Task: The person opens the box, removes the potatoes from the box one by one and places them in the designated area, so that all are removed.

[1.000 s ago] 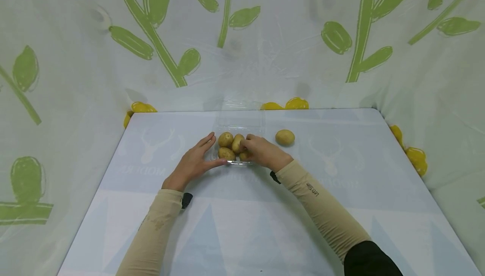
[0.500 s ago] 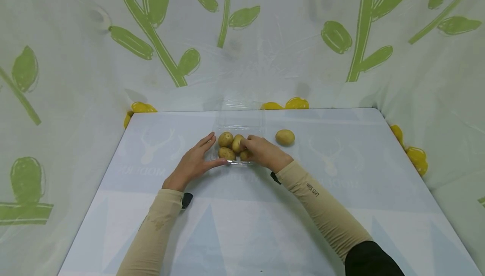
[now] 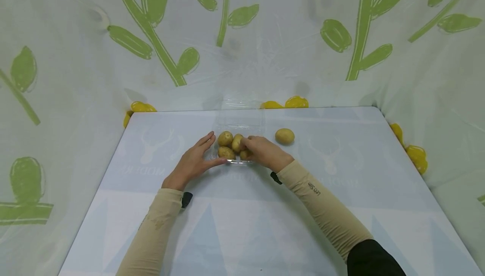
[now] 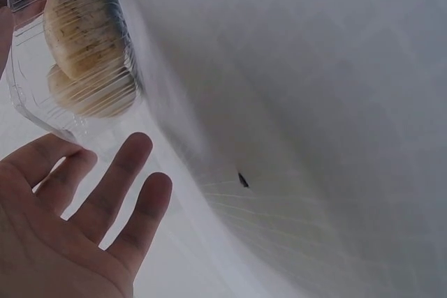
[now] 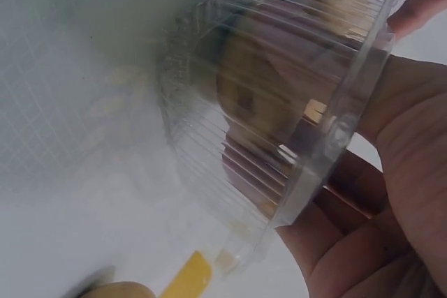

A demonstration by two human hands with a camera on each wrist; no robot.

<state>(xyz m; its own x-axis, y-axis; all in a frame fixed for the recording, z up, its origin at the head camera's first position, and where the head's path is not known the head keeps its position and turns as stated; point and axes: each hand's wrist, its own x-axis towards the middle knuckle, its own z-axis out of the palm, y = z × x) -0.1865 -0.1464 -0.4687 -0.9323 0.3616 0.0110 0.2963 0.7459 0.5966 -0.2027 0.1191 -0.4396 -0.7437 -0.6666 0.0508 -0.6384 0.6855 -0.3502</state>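
Observation:
A clear plastic clamshell box (image 3: pixel 239 162) stands on the table with its lid (image 3: pixel 241 118) open toward the wall. Several potatoes (image 3: pixel 226 153) lie inside. My left hand (image 3: pixel 194 162) has its fingers spread along the box's left side, the thumb at the front rim. In the left wrist view, that hand's fingers (image 4: pixel 115 183) are extended beside the ribbed wall. My right hand (image 3: pixel 266 152) reaches into the box from the right, its curled fingers and thumb holding a potato (image 3: pixel 237 142). The hand partly hides the front-right potato (image 3: pixel 244 155).
One loose potato (image 3: pixel 285 136) lies on the table to the right of the box. The pale patterned table (image 3: pixel 242 234) reaches back to a flower-printed curtain (image 3: pixel 273 57), which also surrounds its sides.
The head view shifts very slightly. Both hands, the box and the potatoes stay practically where they were.

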